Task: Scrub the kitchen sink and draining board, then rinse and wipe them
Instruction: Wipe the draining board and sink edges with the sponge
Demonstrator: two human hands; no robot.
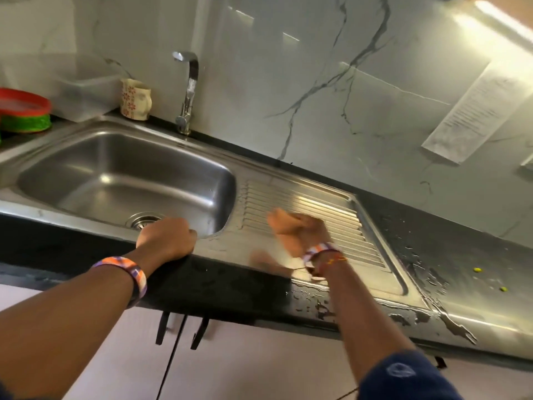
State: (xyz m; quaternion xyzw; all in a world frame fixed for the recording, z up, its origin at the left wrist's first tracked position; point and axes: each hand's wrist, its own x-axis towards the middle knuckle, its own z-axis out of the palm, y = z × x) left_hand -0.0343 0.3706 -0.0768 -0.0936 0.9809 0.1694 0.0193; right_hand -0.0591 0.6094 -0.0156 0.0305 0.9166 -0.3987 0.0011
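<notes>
Stainless steel kitchen sink (124,171) sits set into a dark worktop (450,249), its rectangular basin on the left and its ridged steel draining board (331,215) joined on the right. A round metal drain (144,220) shows at the basin's near side. A curved chrome tap (189,90) rises behind the basin against a white marble-patterned wall. The left hand (165,236) rests on the sink's front rim with its fingers curled over the edge, gripping it. The right hand (298,229) is over the near part of the draining board, blurred by motion; whether it holds anything cannot be told. Both wrists wear orange, white and purple bands. Water lies in patches on the worktop to the right. A patterned cream mug (135,99) stands beside the tap, and a red and green container (24,114) sits far left.
</notes>
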